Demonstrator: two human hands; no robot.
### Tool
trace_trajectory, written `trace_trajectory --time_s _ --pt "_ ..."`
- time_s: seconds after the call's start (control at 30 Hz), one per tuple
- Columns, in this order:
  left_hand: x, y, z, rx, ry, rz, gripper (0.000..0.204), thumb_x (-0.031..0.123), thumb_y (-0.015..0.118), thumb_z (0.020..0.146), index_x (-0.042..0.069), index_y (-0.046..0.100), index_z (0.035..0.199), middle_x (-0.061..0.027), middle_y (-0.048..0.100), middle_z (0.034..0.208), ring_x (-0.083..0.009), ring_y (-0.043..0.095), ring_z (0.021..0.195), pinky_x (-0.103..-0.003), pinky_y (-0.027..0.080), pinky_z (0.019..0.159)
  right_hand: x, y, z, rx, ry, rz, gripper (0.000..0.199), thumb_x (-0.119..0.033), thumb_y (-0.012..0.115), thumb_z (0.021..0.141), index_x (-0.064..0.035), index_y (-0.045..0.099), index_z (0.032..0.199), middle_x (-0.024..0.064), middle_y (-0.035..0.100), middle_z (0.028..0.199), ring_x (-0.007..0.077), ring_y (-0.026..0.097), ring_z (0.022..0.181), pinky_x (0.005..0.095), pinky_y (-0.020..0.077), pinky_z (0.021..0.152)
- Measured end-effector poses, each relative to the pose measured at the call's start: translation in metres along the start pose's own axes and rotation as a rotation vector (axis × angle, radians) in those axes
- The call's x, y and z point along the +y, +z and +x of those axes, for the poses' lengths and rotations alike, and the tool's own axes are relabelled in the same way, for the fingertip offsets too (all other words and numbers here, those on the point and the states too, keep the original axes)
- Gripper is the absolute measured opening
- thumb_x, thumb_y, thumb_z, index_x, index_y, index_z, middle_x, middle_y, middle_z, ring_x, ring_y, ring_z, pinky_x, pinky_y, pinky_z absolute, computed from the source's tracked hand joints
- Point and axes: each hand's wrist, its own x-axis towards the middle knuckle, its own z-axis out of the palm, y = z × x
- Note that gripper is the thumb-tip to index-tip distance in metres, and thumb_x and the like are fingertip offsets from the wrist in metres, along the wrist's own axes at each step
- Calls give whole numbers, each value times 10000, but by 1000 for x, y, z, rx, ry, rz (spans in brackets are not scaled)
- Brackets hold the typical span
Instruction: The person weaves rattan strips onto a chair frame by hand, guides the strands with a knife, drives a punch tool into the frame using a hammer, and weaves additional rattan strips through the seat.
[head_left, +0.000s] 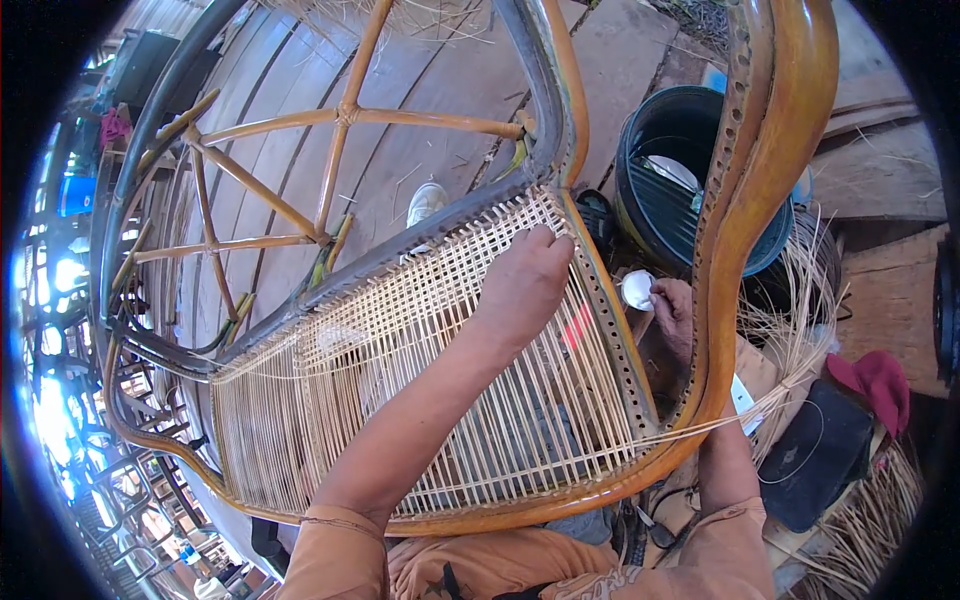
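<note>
A rattan chair frame [775, 165] lies across my lap, its panel strung with pale cane strands [430, 345]. Towards the far edge the strands cross in a tight open weave [470, 240]. My left hand [530, 275] is closed and pressed to the weave close to the far right corner; what its fingers pinch is hidden beneath it. Beyond the drilled side rail [612, 325], my right hand [675, 310] is lower down, fingers curled beside a small white round cup [637, 289]. Whatever they grip is too small to tell.
A dark bucket [650, 215] stands beyond the curved rail. Loose cane strands [800, 270] spill at the right, near a black pouch [818, 455] and a dark red cloth [873, 390]. Crossed rattan poles [345, 115] extend over the plank floor [420, 110] at the far left.
</note>
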Motion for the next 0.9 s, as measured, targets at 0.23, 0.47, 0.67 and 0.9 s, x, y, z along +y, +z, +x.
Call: trace_trajectory --time_s 0.23,0.47,0.67,0.9 --pt "6 3 12 0 41 13 83 40 558 771 34 569 852 -122 534 849 -285 578 846 -381 520 697 -1 -4 -2 -7 35 -56 153 -94 578 893 -38 580 1036 149 606 927 285 589 854 348 462 785" --pt "-4 -29 -10 100 -71 -329 316 109 630 828 27 575 1128 -202 568 1122 -377 557 1050 -408 477 878 -10 -66 -18 438 256 40 219 -150 525 940 -21 617 1091 33 571 885 126 531 708 243 440 670" --pt "-110 -86 -143 153 -405 -18 285 172 605 854 14 585 1090 -188 580 1113 -361 563 1033 -423 470 878 -113 -138 -54 573 135 582 208 -168 536 952 -4 581 1071 48 565 846 114 494 713 235 401 659" --pt "-202 -149 -290 -4 -601 238 230 168 574 830 30 612 1011 -174 614 1030 -354 587 906 -455 484 786 -165 -30 54 -212 63 -6 176 -58 572 885 6 564 1049 81 581 928 160 563 855 288 454 780"
